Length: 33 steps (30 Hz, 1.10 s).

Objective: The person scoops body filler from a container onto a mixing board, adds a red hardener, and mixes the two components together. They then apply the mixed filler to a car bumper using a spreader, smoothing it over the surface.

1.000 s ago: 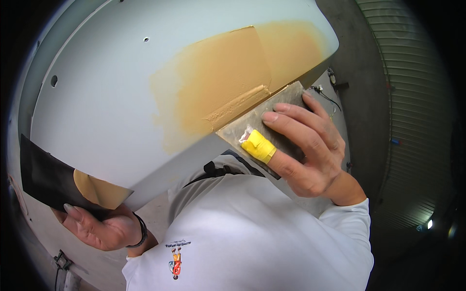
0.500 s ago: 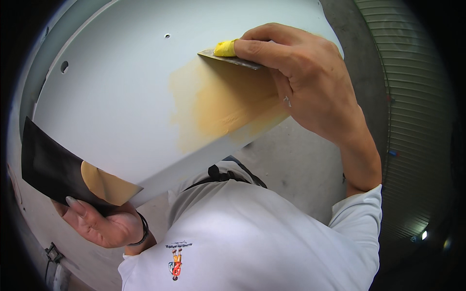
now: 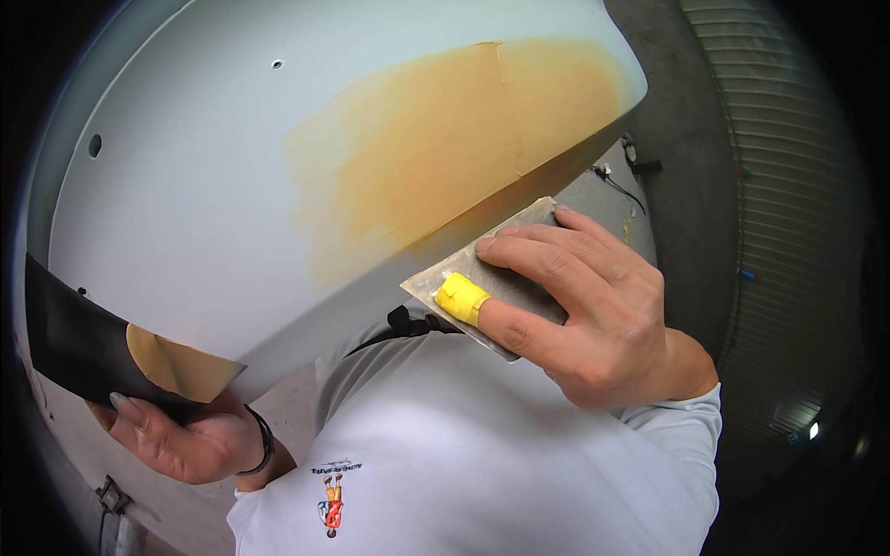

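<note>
My right hand (image 3: 593, 315) grips a thin, flat grey metal putty spreader (image 3: 508, 264); yellow tape (image 3: 461, 297) wraps one digit pressed on it. The spreader is off the panel, just below its near edge. A light grey-white car body panel (image 3: 204, 204) fills the upper left, with a broad tan putty patch (image 3: 436, 130) on its right part. At lower left, my left hand (image 3: 176, 445) is closed on a black sheet (image 3: 83, 334), thumb on top and the other fingers mostly hidden. A smooth mass of tan putty (image 3: 181, 363) covers the sheet's right end.
Small holes (image 3: 277, 64) pierce the panel. Beyond its right end lies grey floor (image 3: 681, 185), then a ribbed wall or shutter (image 3: 779, 167). Dark cables (image 3: 619, 185) hang near the panel's right end. My white shirt (image 3: 482, 445) is close below the panel.
My right hand has lifted the spreader off the putty patch and come down toward me, uncovering the patch's right part. The left hand with the sheet has shifted slightly left and down.
</note>
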### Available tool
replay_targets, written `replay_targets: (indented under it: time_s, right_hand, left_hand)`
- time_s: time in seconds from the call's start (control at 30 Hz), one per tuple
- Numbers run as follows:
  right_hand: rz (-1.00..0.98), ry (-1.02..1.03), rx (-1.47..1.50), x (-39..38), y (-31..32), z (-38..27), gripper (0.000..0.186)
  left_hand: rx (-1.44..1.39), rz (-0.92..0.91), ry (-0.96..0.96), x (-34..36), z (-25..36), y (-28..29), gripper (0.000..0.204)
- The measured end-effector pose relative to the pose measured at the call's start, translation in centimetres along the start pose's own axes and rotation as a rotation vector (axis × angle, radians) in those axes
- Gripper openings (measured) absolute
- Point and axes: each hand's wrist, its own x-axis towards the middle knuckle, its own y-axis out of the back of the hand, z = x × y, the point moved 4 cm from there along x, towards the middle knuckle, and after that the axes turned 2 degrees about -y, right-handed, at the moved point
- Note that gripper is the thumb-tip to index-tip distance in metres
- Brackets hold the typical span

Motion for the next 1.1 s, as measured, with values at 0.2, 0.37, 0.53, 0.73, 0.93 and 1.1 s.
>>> replay_targets:
  time_s: [0.2, 0.37, 0.53, 0.73, 0.93, 1.1]
  right_hand:
    - [0.085, -0.006, -0.139, 2.5, 1.8, 7.9, 0.039]
    - [0.122, 0.110, -0.130, 5.3, -0.4, 10.0, 0.044]
    - [0.132, 0.082, -0.073, 4.9, -0.8, 8.8, 0.045]
    - [0.177, 0.035, -0.005, -0.4, -2.0, 6.5, 0.032]
    - [0.378, 0.107, -0.163, -4.3, -3.4, 4.6, 0.010]
    - [0.376, 0.085, -0.134, -4.4, -4.0, 5.0, 0.012]
  left_hand:
    - [0.098, -0.023, -0.072, -0.2, 0.4, -0.2, 0.033]
    - [0.030, -0.022, -0.024, 0.1, 0.6, -0.8, 0.030]
    - [-0.088, 0.088, 0.178, 0.1, 0.8, -1.1, 0.030]
    - [-0.075, 0.083, 0.181, 0.2, 1.1, -1.5, 0.032]
    - [0.018, -0.019, 0.025, 0.4, 1.4, -1.3, 0.033]
    - [0.127, -0.045, -0.063, 0.6, 1.8, -1.7, 0.033]
